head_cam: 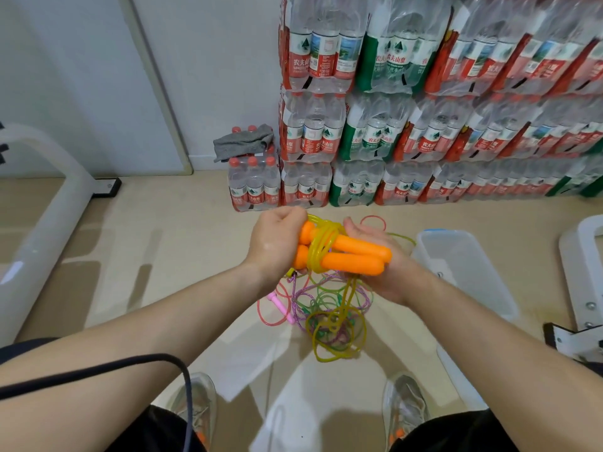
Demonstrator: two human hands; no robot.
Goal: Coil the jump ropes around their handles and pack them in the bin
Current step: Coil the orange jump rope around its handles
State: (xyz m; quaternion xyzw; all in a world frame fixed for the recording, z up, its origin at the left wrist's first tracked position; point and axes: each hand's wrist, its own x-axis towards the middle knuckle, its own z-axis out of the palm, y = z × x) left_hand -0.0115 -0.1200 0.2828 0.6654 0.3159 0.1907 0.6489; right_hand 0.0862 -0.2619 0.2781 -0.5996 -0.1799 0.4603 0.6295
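Coiling: yellow translucent rope [321,252] wraps two orange plastic handles [355,256], held mid-air.
Left hand [275,244]: fingers [293,214] curled, pinching rope.
Right hand [370,236]: cradles handles; fingers hidden, I cannot tell.
Risk: slack snags floor tangle of coloured ropes [332,324], loosening coils.

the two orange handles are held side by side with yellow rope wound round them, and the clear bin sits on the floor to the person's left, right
Not quite: the head view shows the clear plastic bin on the floor to the person's right, not left. The rest holds: the two orange plastic handles are held side by side with the yellow rope wound round them.
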